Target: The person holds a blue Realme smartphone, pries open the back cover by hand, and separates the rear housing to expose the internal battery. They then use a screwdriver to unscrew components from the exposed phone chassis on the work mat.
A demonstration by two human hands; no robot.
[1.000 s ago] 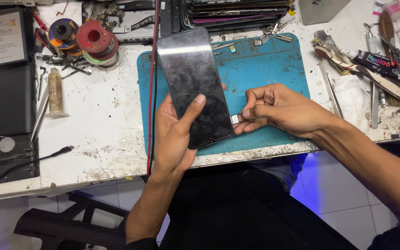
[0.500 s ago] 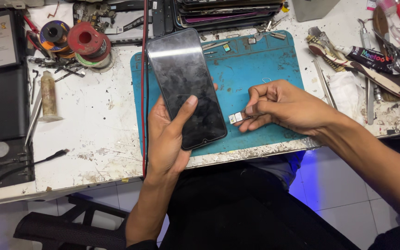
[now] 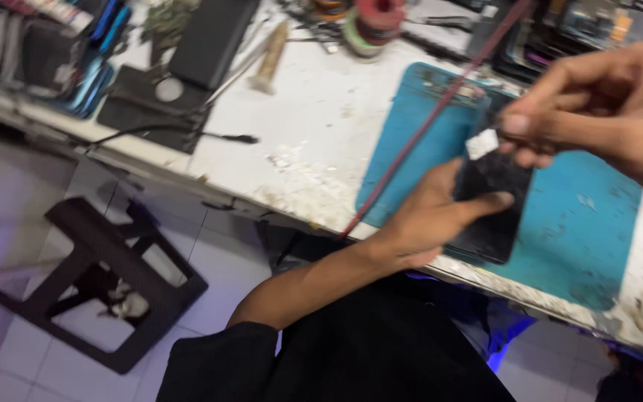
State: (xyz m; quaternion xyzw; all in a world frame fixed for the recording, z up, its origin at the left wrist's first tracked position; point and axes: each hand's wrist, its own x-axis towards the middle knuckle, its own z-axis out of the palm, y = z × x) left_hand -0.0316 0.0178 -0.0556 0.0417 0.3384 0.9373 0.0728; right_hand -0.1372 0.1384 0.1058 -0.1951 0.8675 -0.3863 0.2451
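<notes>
One dark phone (image 3: 491, 212) is sitting in the left hand (image 3: 429, 219), whose fingers are wrapping around its body with the thumb lying across the lower part of the glass, and it is hanging just above the near edge of one blue work mat (image 3: 597, 231). One small white piece (image 3: 482, 143) is being pinched between the fingertips of the right hand (image 3: 604, 112), fingers closed on it, right at the top end of the phone; whether the piece is touching the phone is too blurred to tell. One thin red cable (image 3: 440, 100) is running diagonally across the mat's left part and down past the left wrist. The mat is lying on one white, stained table (image 3: 321, 119), with one dark flat device (image 3: 210, 41) and one red spool (image 3: 381, 13) further back, both smeared by motion. One black stool (image 3: 91, 275) is standing on the tiled floor (image 3: 9, 350) to the left below the table. Compared with half a second ago, the view is swinging down and left, so the floor and stool are now showing; the right hand, then resting on the mat beside the phone with the white piece near its fingertips, is now raised to the phone's top end.
</notes>
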